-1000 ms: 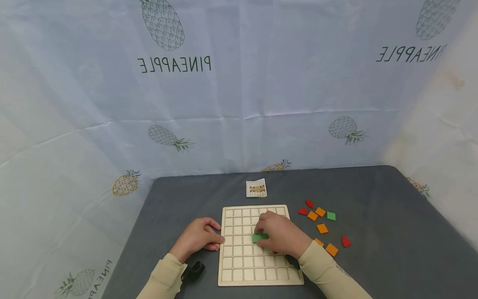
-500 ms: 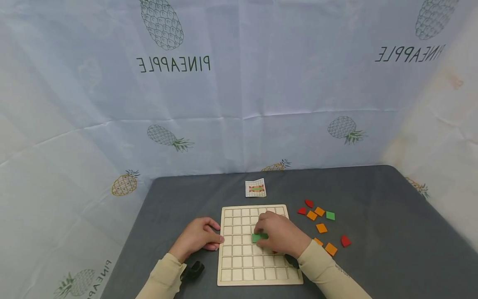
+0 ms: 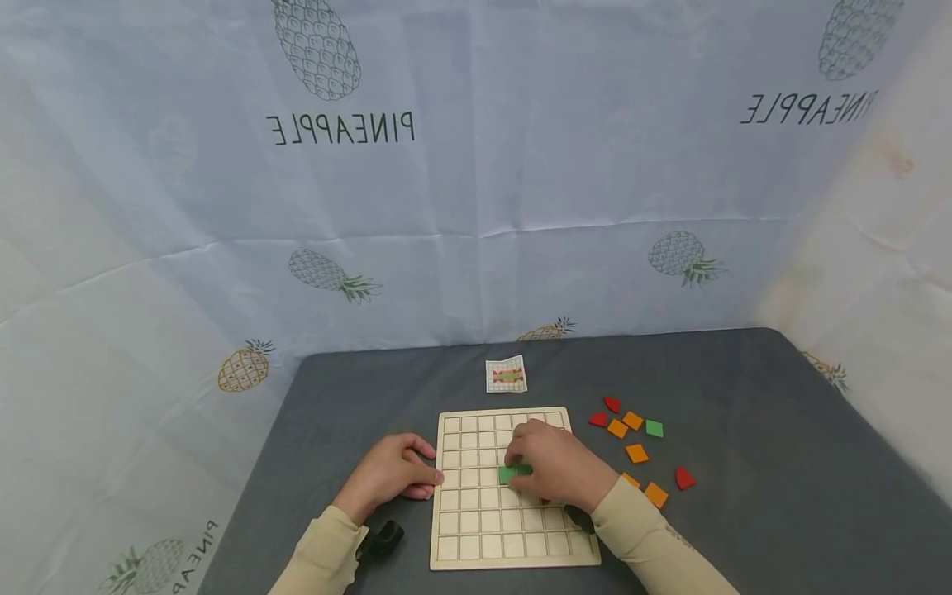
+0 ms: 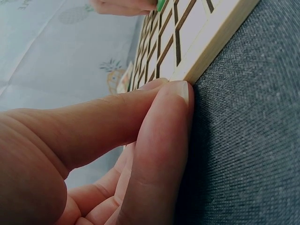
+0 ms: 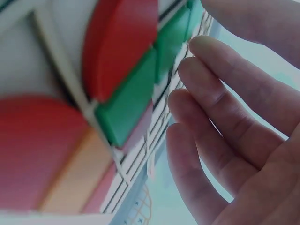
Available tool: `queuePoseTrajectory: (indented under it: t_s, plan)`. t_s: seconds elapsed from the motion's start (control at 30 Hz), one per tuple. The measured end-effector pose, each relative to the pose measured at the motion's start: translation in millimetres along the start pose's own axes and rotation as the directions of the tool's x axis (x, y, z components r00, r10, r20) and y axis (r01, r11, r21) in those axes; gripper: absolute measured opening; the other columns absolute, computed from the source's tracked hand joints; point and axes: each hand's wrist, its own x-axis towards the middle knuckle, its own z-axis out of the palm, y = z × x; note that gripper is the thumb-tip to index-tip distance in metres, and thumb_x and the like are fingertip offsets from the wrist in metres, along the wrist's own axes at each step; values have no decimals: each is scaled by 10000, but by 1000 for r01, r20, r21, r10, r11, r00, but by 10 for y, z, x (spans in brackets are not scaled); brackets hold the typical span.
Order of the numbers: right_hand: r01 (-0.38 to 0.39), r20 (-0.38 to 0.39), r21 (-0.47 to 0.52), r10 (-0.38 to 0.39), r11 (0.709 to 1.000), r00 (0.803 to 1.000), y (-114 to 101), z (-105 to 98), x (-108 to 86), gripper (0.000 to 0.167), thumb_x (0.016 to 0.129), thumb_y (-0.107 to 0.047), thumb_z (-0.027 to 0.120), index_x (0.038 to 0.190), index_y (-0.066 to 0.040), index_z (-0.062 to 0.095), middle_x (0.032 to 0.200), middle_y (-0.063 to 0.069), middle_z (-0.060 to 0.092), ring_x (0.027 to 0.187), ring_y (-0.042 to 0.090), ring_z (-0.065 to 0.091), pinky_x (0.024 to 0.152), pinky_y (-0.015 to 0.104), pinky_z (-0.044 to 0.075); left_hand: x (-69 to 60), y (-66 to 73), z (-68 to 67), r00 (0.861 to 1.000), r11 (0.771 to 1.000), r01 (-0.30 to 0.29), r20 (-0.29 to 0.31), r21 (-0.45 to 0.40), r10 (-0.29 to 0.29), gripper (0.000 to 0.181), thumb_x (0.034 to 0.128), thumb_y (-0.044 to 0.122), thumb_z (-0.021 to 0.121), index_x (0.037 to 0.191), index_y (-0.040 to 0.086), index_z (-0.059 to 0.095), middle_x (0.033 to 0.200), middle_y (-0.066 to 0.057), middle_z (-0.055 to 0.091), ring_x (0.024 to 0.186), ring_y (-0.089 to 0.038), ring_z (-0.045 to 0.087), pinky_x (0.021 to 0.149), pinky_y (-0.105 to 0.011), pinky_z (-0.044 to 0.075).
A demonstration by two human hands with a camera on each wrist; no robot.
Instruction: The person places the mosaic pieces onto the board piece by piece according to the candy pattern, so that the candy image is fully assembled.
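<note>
A pale wooden grid board (image 3: 470, 523) lies on the dark table. In the head view my left hand (image 3: 390, 469) is at its left edge; in the left wrist view the thumb and a finger pinch the board's rim (image 4: 206, 56). My right hand (image 3: 558, 464) is over the board's middle, its thumb and fingers around a green tile (image 3: 506, 476). Part of another green tile (image 3: 525, 469) shows beside it, half covered by the hand. The right wrist view reveals red curved tiles (image 5: 124, 42), a green tile (image 5: 129, 101) and an orange tile (image 5: 77, 164) on the grid beneath that hand.
Loose tiles lie right of the board: several orange ones (image 3: 636, 453), red ones (image 3: 684, 478) and one green square (image 3: 654, 428). A small printed pattern card (image 3: 506, 374) sits behind the board. Pineapple-print cloth (image 3: 416, 182) hangs around the table.
</note>
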Motion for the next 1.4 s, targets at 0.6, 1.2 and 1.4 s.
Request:
queuePoseTrajectory:
  t_s: [0.6, 1.2, 1.4]
  plan:
    - [-354, -126, 89, 363, 931, 923, 914, -663, -677, 190, 957, -173, 842, 1139, -135, 806, 1110, 25, 749, 1027, 258, 720, 833, 426, 647, -21, -56, -31, 999, 999, 20, -29, 33, -19, 462, 854, 118, 922, 1213, -16, 663, 900, -136, 735, 705, -170, 764, 666, -356, 685]
    - [-476, -135, 111, 488, 872, 862, 1394, -703, -1134, 315, 922, -158, 857, 1197, -24, 781, 1142, 124, 761, 1053, 353, 729, 890, 563, 638, 9, -20, -6, 1000, 1000, 14, -2, 27, -14, 442, 853, 122, 923, 1187, -22, 673, 902, -135, 732, 712, -162, 772, 677, -348, 688]
    - [-501, -109, 117, 512, 858, 852, 1436, -730, -1129, 310, 914, -156, 865, 1182, -23, 786, 1131, 129, 757, 1032, 330, 724, 886, 553, 639, 8, 6, -3, 1000, 999, 16, -1, 27, -16, 438, 859, 108, 914, 1193, -30, 667, 901, -138, 738, 712, -159, 768, 674, -349, 688]
